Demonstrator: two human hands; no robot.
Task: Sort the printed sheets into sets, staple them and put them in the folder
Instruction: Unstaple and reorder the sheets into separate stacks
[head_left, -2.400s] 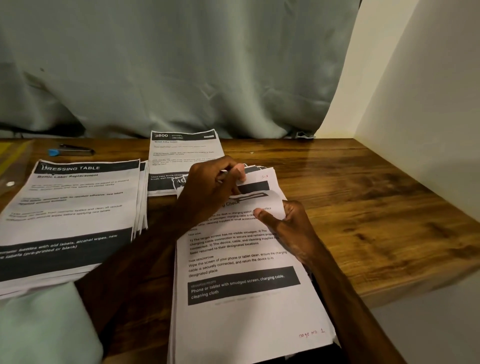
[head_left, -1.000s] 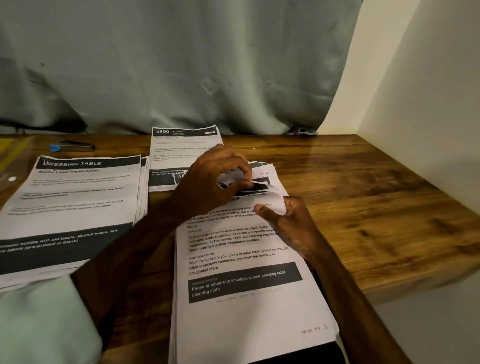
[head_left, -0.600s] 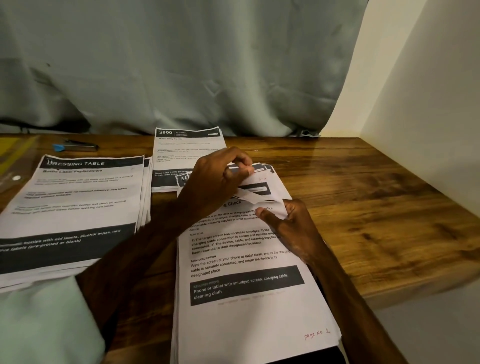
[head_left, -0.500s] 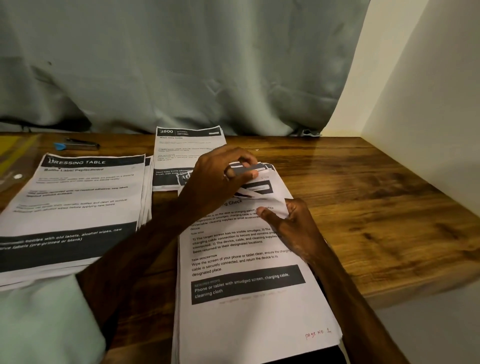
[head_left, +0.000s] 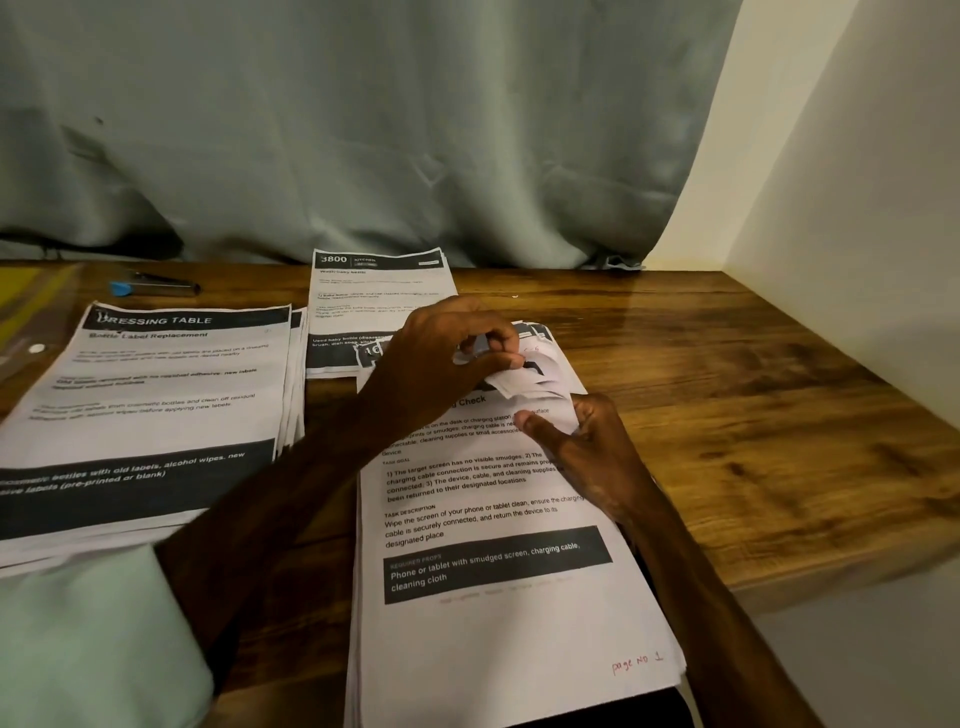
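Note:
A thick stack of printed sheets (head_left: 498, 613) lies in front of me, its top page marked "page no 1" in red. My left hand (head_left: 441, 364) pinches the curled top right corners of several of its sheets. My right hand (head_left: 582, 447) holds the stack's right edge, thumb on the top page and fingers under the lifted corners. A second stack headed "Dressing Table" (head_left: 150, 410) lies to the left. A smaller pile headed "3800 Kitchen" (head_left: 374, 301) lies behind. A stapler (head_left: 156, 287) with a blue end rests at the back left. A clear folder (head_left: 26, 322) shows at the left edge.
The wooden table (head_left: 727, 415) ends at a white wall on the right and a grey curtain (head_left: 363, 130) behind. My pale sleeve (head_left: 88, 639) covers the near left corner.
My left fingers have kept leafing through the stack's top corners, which are now more bunched and curled. My right hand has stayed on the edge. The other piles have not moved.

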